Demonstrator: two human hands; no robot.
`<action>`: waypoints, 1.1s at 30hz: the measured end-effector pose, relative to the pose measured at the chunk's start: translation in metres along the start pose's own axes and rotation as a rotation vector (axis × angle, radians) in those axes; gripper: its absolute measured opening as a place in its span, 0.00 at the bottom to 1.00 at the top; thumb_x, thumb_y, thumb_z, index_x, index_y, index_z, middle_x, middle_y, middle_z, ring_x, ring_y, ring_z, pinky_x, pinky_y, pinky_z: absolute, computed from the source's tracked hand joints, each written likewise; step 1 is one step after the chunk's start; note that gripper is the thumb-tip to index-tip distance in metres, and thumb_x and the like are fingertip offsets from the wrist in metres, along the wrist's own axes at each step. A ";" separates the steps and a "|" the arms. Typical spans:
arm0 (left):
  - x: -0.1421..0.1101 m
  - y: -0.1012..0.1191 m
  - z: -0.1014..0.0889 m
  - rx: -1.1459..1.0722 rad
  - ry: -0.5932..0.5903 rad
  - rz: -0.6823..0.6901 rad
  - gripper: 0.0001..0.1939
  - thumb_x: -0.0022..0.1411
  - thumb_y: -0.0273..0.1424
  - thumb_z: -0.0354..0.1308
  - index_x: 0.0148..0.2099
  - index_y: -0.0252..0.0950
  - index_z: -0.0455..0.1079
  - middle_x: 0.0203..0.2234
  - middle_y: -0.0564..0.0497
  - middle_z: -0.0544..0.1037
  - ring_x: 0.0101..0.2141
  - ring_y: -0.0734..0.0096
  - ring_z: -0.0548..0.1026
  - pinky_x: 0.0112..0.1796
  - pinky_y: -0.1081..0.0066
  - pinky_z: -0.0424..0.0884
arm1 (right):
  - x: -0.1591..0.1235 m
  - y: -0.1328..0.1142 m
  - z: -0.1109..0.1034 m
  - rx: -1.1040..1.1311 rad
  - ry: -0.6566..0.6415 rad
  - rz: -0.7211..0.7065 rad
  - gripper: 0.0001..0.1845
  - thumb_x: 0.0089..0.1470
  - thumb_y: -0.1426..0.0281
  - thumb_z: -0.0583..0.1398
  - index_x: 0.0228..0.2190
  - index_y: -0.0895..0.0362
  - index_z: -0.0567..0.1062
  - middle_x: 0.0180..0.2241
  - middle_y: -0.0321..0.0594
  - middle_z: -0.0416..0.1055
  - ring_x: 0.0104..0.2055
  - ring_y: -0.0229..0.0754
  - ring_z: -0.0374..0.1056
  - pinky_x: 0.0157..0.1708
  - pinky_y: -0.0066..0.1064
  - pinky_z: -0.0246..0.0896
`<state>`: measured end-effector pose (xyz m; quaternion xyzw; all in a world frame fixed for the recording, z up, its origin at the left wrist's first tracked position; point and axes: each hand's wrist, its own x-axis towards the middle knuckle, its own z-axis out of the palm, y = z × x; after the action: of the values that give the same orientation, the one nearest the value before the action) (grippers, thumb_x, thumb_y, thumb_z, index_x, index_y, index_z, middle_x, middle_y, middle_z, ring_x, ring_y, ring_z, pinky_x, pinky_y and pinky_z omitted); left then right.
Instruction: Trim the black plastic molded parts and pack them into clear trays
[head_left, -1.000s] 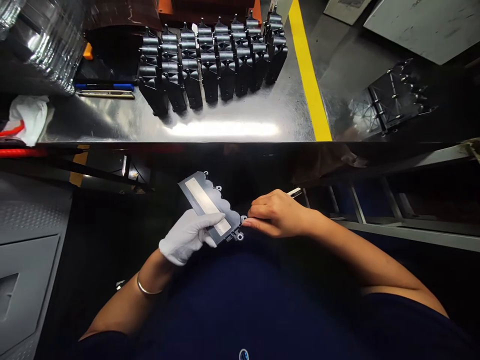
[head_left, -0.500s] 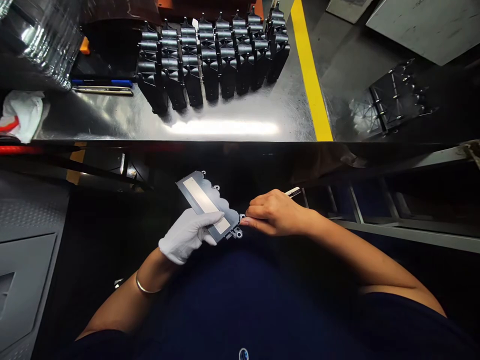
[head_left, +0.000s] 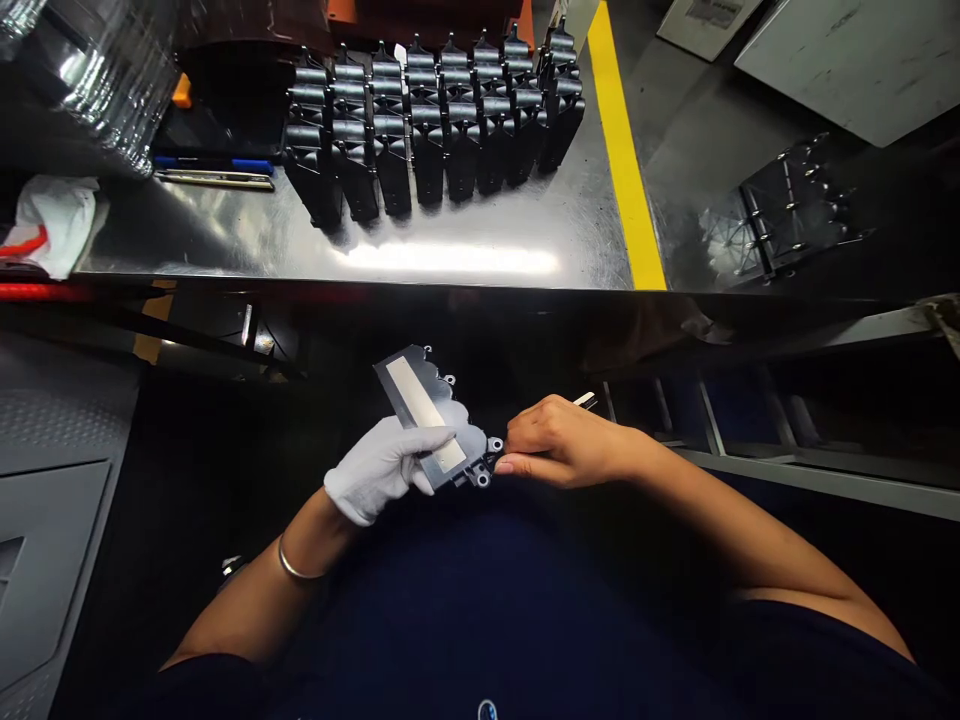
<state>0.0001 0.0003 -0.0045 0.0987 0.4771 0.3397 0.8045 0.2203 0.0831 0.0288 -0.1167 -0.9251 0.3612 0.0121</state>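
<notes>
Scalloped part [head_left: 442, 425]: frame centre, extending up-left and right from the left hand's [head_left: 390, 465] clamped, gloved grip. Right hand [head_left: 562, 440]: fingers closed at its right end; I cannot tell on what.

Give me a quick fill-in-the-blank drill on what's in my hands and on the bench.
The left hand, holding the wavy-edged part, wears a ____ glove.
The stripe across the bench is coloured ____.
In the picture, the row of black parts stands to the stripe's ____.

Missing words: white; yellow; left.
</notes>
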 end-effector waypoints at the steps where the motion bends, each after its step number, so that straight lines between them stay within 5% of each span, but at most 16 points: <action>1: 0.000 0.001 -0.001 -0.008 0.003 -0.008 0.15 0.51 0.32 0.66 0.40 0.29 0.74 0.25 0.48 0.76 0.22 0.74 0.73 0.19 0.79 0.67 | 0.001 -0.002 0.000 -0.081 0.061 0.008 0.25 0.65 0.57 0.49 0.22 0.59 0.70 0.20 0.35 0.63 0.22 0.32 0.56 0.24 0.27 0.45; 5: 0.001 0.004 -0.004 -0.027 0.014 -0.061 0.10 0.52 0.29 0.65 0.36 0.28 0.75 0.27 0.45 0.78 0.22 0.73 0.75 0.18 0.79 0.68 | 0.009 -0.006 0.004 -0.465 0.247 -0.032 0.31 0.59 0.46 0.48 0.21 0.59 0.69 0.21 0.36 0.61 0.23 0.35 0.53 0.23 0.29 0.39; 9: 0.003 0.001 -0.006 -0.069 -0.008 -0.061 0.07 0.54 0.28 0.64 0.35 0.28 0.74 0.26 0.46 0.79 0.22 0.73 0.76 0.20 0.79 0.71 | 0.015 -0.004 0.010 -0.604 0.263 -0.147 0.30 0.62 0.49 0.46 0.19 0.58 0.66 0.19 0.35 0.59 0.23 0.36 0.50 0.23 0.31 0.37; 23: 0.002 0.003 -0.001 -0.091 0.012 -0.048 0.05 0.54 0.27 0.64 0.31 0.29 0.73 0.24 0.48 0.78 0.21 0.74 0.75 0.18 0.80 0.68 | 0.012 0.003 0.015 -0.561 0.372 -0.191 0.29 0.61 0.52 0.50 0.17 0.57 0.64 0.17 0.33 0.54 0.22 0.36 0.46 0.23 0.31 0.36; 33: 0.001 0.006 0.003 -0.196 0.024 -0.096 0.04 0.58 0.23 0.58 0.31 0.29 0.72 0.21 0.49 0.76 0.20 0.75 0.74 0.21 0.78 0.71 | 0.007 0.001 0.016 -0.488 0.462 -0.177 0.27 0.58 0.52 0.56 0.17 0.57 0.66 0.17 0.33 0.59 0.20 0.32 0.53 0.21 0.28 0.43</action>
<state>0.0002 0.0056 -0.0007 -0.0074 0.4554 0.3468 0.8199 0.2116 0.0749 0.0159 -0.1143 -0.9635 0.0910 0.2242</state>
